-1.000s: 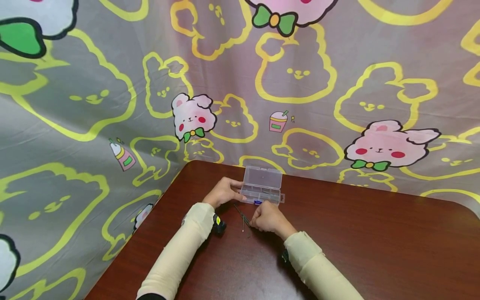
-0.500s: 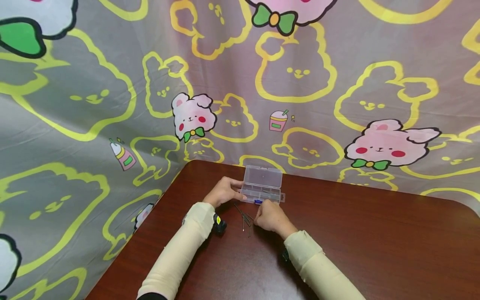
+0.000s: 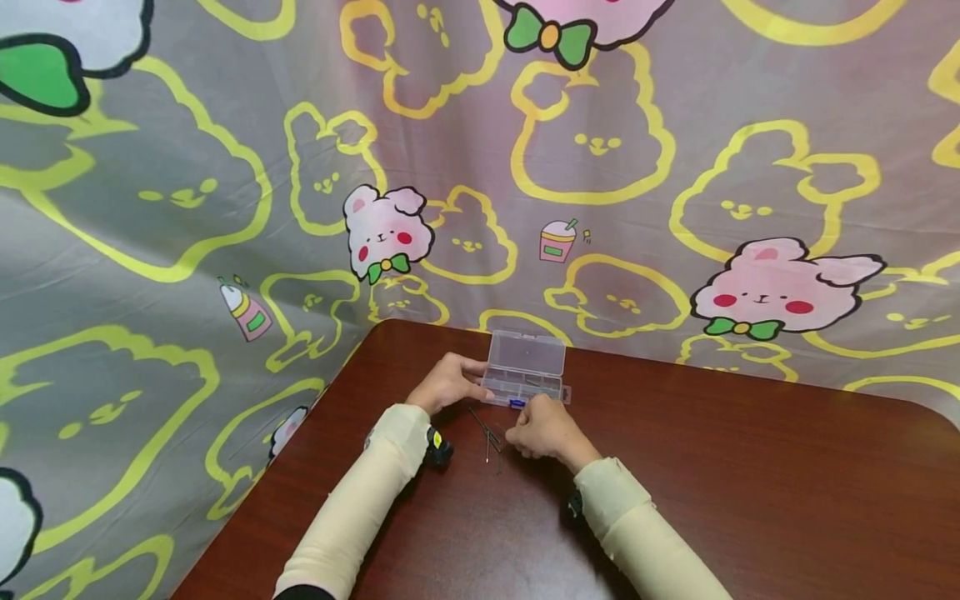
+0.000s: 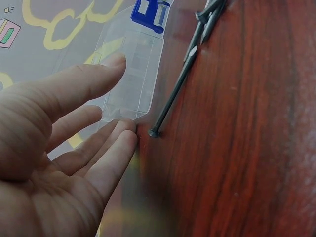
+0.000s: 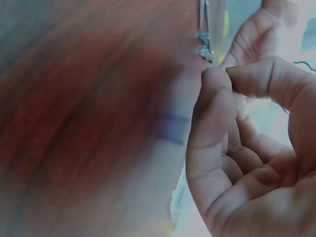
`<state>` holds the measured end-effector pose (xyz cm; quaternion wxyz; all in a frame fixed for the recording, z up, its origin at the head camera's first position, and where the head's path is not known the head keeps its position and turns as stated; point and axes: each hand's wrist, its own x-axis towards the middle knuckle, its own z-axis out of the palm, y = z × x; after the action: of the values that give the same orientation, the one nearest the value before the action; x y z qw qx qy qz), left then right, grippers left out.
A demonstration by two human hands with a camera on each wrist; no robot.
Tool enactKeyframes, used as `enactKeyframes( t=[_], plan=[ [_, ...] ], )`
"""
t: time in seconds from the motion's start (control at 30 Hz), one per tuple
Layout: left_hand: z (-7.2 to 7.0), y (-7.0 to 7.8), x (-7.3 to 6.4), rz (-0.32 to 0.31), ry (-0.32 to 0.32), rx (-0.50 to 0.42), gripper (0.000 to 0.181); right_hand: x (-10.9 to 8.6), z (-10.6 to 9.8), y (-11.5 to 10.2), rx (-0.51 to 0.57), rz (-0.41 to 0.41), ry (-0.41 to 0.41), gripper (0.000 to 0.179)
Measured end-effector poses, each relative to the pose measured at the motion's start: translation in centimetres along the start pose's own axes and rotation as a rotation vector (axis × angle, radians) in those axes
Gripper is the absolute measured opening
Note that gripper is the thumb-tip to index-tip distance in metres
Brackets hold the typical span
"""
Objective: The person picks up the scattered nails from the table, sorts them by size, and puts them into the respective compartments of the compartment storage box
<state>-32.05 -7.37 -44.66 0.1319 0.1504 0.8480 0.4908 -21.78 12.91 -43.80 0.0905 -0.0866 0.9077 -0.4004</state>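
A clear plastic compartment box [image 3: 527, 353] stands with its lid raised and a blue latch [image 4: 148, 13] on its front. My left hand [image 3: 444, 385] touches its left end, thumb at the front corner, fingers extended toward the far side. Several dark nails [image 4: 173, 96] lie crossed on the table before the box. My right hand [image 3: 546, 428] is beside them, thumb and forefinger pressed together; a thin nail seems to run from the fingertips toward the pile in the head view. The right wrist view shows the pinch [image 5: 217, 74] close to nail heads [image 5: 204, 49], its contents hidden.
A thin nail-like piece [image 3: 536, 384] lies inside the box at the right. The brown wooden table [image 3: 712, 467] extends to the right and front. Behind and left hangs a cartoon-print curtain [image 3: 465, 167]. Dark wrist cameras [image 3: 438, 450] are strapped to the sleeves.
My right hand has drawn slightly up and to the right, away from the nails' lower end. The left hand and the box have stayed in place.
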Motion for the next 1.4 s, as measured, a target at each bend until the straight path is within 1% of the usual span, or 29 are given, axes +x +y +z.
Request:
enactKeyframes(
  t=[0.17, 0.33, 0.47, 0.57, 0.73, 0.87, 1.03, 1.17, 1.4],
  plan=[
    [0.1, -0.2, 0.1, 0.012, 0.005, -0.009, 0.063, 0.2, -0.6, 0.0, 0.086, 0.004, 0.055, 0.018],
    [0.2, -0.2, 0.0, 0.015, -0.007, -0.041, 0.061, 0.4, -1.1, 0.1, 0.177, 0.021, 0.066, 0.012],
    [0.1, -0.1, -0.1, 0.003, -0.004, -0.042, 0.06, 0.5, -1.2, 0.2, 0.217, 0.005, 0.075, 0.01],
    [0.1, 0.0, -0.2, 0.001, -0.001, -0.038, 0.061, 0.6, -1.3, 0.2, 0.226, -0.001, 0.087, 0.008],
    [0.1, 0.0, -0.1, 0.003, -0.005, -0.036, 0.061, 0.9, -1.4, 0.2, 0.218, 0.016, 0.125, 0.008],
    [0.1, 0.0, -0.1, 0.006, -0.001, -0.029, 0.061, 1.1, -1.6, 0.2, 0.227, 0.035, 0.136, 0.009],
    [0.1, -0.2, 0.0, 0.012, 0.0, -0.024, 0.062, 1.5, -1.9, 0.3, 0.266, 0.076, 0.135, 0.009],
    [0.1, -0.2, -0.1, 0.01, 0.001, -0.027, 0.062, 1.8, -2.1, 0.3, 0.286, 0.084, 0.155, 0.01],
    [0.0, -0.1, -0.1, 0.01, -0.002, -0.019, 0.063, 2.4, -2.5, -0.4, 0.242, 0.08, 0.186, 0.013]
  ],
)
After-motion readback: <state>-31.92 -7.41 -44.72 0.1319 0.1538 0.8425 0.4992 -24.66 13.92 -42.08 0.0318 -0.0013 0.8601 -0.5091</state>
